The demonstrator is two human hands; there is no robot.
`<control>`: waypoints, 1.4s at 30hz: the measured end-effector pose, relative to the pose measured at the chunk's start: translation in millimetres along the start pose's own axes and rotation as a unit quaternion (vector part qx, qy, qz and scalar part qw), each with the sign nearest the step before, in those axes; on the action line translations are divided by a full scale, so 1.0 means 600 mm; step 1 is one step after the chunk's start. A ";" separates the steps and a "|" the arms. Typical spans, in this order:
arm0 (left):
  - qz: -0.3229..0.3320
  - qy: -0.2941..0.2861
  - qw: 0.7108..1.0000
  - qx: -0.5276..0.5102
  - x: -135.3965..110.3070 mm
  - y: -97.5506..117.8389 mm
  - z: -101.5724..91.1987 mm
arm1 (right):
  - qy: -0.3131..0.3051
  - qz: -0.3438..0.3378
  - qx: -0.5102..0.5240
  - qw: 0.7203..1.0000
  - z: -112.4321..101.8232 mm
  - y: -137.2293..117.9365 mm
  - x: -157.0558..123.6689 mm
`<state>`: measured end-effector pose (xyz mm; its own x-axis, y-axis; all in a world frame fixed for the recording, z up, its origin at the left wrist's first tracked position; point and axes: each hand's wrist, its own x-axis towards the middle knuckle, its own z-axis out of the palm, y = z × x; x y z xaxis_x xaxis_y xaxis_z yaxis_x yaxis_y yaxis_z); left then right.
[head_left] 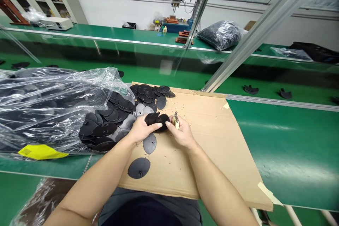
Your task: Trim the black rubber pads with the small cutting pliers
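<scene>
Several black oval plastic pieces (pixel 152 118) are gripped in my left hand (pixel 141 128), its thumb pressed along them. My right hand (pixel 182 132) is closed around a small pair of cutting pliers (pixel 176 120) with pale yellow handles, jaws pointing up and away from me. The right thumb and fingertips also touch one black oval piece (pixel 162 122) between the two hands. Two loose oval pieces, one dark grey (pixel 149 143) and one nearer me (pixel 139 168), lie on the cardboard sheet (pixel 212 141), each with a small nub showing.
A clear plastic bag (pixel 53 91) spills a heap of black ovals (pixel 104 129) at left. Another pile (pixel 148 93) covers the cardboard's far left corner. Behind runs a green conveyor belt (pixel 164 67) carrying black parts (pixel 251 89). A metal post (pixel 238 49) slants up at right.
</scene>
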<state>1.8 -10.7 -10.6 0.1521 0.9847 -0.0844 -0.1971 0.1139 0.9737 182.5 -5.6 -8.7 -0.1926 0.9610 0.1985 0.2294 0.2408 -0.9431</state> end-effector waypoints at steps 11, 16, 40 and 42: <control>0.019 -0.016 0.998 0.062 -0.001 -0.007 -0.002 | -0.013 -0.004 -0.038 0.999 -0.004 -0.004 0.000; 0.014 -0.007 0.998 0.066 -0.001 -0.009 -0.002 | -0.019 0.004 -0.045 0.999 -0.006 -0.009 0.000; -0.001 0.008 1.000 0.025 -0.003 -0.008 0.007 | -0.018 0.046 0.066 0.997 0.007 0.016 -0.004; 0.009 0.034 0.999 -0.016 0.001 -0.004 0.008 | -0.015 0.024 0.067 0.997 0.011 0.008 -0.007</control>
<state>7.3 -11.1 -12.1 0.0830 0.9932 -0.0820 -0.2303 0.0992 0.9681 178.4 -9.6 -15.8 -0.2124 0.9663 0.1458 0.1098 0.1718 -0.9790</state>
